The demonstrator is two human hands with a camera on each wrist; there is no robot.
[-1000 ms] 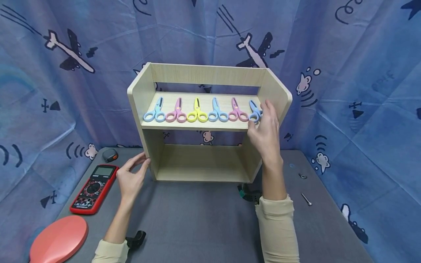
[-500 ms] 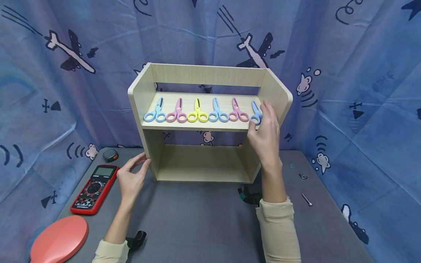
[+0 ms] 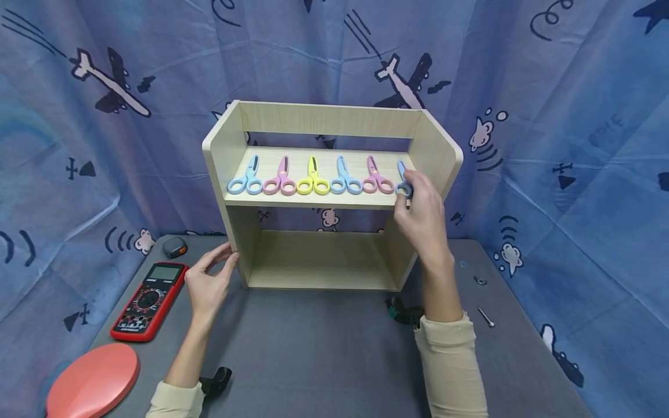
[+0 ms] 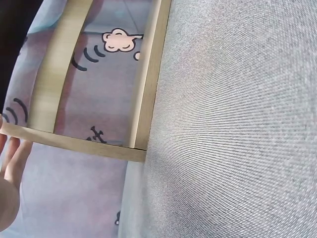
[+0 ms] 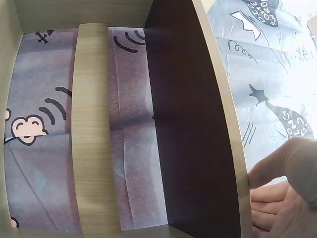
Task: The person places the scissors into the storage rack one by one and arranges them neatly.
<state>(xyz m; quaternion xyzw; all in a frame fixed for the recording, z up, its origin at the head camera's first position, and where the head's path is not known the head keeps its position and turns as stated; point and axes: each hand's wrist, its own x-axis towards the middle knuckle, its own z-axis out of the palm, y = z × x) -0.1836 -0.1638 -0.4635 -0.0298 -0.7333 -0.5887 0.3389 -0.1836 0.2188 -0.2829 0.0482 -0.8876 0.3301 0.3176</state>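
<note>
A pale wooden two-tier shelf point(image 3: 321, 260) stands upright on the table. Along its upper board lies a row of small scissors: light blue scissors point(image 3: 342, 175), pink scissors point(image 3: 282, 177) and yellow scissors point(image 3: 313, 177) among them, blades pointing back. My right hand point(image 3: 424, 217) holds the handle of the blue scissors point(image 3: 401, 169) at the right end, its thumb at the board's front edge; the fingers partly cover that handle. My left hand point(image 3: 209, 281) grips the front edge of the left side panel low down, thumb and fingers at the wood. In the right wrist view those scissors are hidden by the board.
At the left lie a red multimeter point(image 3: 148, 302), a dark tape measure point(image 3: 175, 248) and a coral rounded object point(image 3: 94, 380). On the right side are a bolt point(image 3: 486, 317) and a small metal piece point(image 3: 480, 280). A patterned blue curtain point(image 3: 549, 145) hangs close behind the shelf.
The right-end blue scissors have turned from a slant to nearly straight and shifted slightly left. My right hand's fingers have drawn down and left onto them. The left hand stays put.
</note>
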